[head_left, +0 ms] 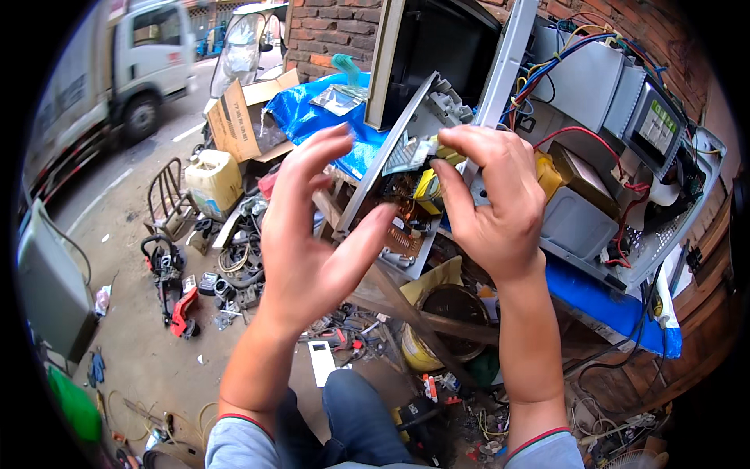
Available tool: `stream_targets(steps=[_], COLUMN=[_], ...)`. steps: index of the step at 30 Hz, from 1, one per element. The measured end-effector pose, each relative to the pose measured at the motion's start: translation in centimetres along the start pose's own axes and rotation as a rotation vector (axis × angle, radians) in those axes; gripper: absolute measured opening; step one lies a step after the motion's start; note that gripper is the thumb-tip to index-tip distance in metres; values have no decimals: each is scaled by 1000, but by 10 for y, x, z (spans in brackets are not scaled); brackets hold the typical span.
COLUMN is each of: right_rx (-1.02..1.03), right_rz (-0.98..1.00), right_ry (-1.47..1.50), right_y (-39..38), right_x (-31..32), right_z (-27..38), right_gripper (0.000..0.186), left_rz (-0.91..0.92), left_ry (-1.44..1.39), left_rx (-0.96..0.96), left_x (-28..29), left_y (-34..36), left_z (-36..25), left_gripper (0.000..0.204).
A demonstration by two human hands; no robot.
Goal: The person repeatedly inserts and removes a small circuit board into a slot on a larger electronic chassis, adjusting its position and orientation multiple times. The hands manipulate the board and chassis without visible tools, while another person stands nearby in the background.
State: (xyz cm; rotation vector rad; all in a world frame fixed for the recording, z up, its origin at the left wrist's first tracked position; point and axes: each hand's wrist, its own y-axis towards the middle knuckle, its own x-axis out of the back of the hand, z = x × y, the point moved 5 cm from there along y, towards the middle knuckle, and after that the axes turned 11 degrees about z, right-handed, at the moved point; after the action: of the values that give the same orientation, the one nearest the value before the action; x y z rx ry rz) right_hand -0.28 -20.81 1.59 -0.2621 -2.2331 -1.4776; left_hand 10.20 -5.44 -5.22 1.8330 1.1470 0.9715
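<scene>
My left hand [308, 234] is raised in the middle, slightly blurred, its fingers and thumb spread with nothing between them. To its right my right hand [500, 207] is up too, fingers curved and thumb apart from the index finger; I see nothing held. Behind and between the hands stands a tilted grey appliance housing [375, 173], its inside showing a brown circuit board [402, 224] with copper coils. A yellow-wrapped component [428, 191] sits close to my right thumb. I cannot tell whether either hand touches the housing.
At right, an opened appliance chassis [574, 227] with loose wires rests on a blue-covered bench [609, 301]. Below is a bucket [422, 348] amid scrap. A cream jerrycan [212, 184] and cardboard box [234, 121] stand left. A truck [144, 59] is on the road.
</scene>
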Motion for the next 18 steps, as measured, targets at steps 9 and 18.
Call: stream_targets(steps=[9, 18], right_rx=[-31, 3], right_rz=[-148, -124], right_ry=[67, -53], right_y=[0, -1], right_x=[4, 1], right_z=[-4, -1], right_gripper=[29, 24], left_rz=[91, 234], left_ry=[-322, -652], left_rx=[296, 378], left_x=[-11, -13], left_y=[53, 59], left_z=[27, 44], left_gripper=[22, 18])
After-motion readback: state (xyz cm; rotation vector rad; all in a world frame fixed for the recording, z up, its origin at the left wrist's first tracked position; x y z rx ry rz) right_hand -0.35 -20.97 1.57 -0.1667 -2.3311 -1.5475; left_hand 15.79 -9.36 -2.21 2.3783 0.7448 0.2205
